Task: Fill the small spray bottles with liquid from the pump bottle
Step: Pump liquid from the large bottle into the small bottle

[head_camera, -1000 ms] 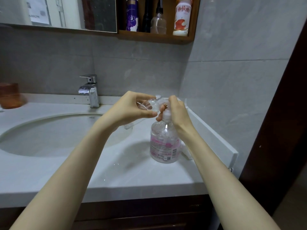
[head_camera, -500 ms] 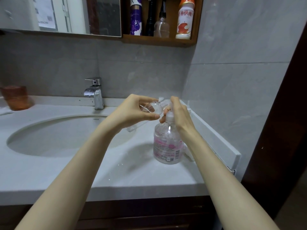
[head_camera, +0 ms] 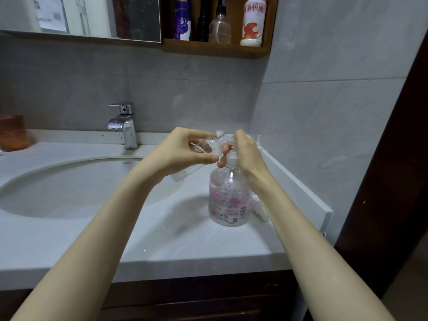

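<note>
Grey tiled walls (head_camera: 324,66) are joined in a corner behind a white surface (head_camera: 208,246), into which an oval basin (head_camera: 69,193) is set. A chrome faucet (head_camera: 124,123) is mounted behind the basin. A mirror (head_camera: 92,15) and a wooden shelf (head_camera: 215,48) are hung above; a dark cabinet (head_camera: 196,297) is fitted below.

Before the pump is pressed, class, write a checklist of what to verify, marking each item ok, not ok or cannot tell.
1. Clear pump bottle with pink label upright on the white counter: ok.
2. Right hand grips its pump head: ok.
3. Left hand holds the small clear spray bottle: ok.
4. Spray bottle's mouth meets the nozzle: cannot tell.
5. Spray bottle's fill level: cannot tell.
6. Counter dry: not ok, droplets lie there.
</note>
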Motion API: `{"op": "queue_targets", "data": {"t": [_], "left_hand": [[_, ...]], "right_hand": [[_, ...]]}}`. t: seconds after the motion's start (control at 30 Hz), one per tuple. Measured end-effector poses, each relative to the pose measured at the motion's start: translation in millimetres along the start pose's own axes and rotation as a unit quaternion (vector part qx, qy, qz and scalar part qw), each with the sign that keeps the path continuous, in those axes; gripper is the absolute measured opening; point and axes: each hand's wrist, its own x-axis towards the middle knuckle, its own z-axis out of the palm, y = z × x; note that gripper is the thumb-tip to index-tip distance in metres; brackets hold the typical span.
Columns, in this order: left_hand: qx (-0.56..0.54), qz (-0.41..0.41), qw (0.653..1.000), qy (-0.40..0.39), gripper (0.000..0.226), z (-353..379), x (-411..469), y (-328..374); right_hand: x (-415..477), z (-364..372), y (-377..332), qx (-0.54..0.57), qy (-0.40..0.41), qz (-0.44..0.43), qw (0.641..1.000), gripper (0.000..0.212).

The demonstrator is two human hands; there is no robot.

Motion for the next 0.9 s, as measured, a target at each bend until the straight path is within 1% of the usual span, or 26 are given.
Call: {"op": "queue_targets", "data": {"t": [0.17,0.33,0.5,0.63,0.9], "left_hand": [[0.008,-0.01,1.0,-0.001,0.045,0.7,-2.0,3.1],[0.013,-0.012,1.0,0.006,0.047,-3.2,-4.1,5.7],[0.016,-0.012,1.0,0.001,0.046,-4.0,-4.6,6.6],[0.015,-0.007,1.0,0.004,0.045,-2.6,-4.0,5.4],[0.019,-0.01,1.0,0.003,0.047,-3.5,-2.6,-0.1]], "right_hand": [[-1.3,-2.5,2.6,-0.028,0.015,0.004,0.999,0.043],[-4.5,-1.7,-1.2,-0.03,0.018,0.011,0.999,0.048],[-2.6,-0.9,-1.6,-0.034,0.028,0.02,0.999,0.057],[-2.0,0.7,-2.5,-0.029,0.017,0.007,0.999,0.046],[-0.8,1.1,-2.3,-0.011,0.015,0.015,1.0,0.039]]}}
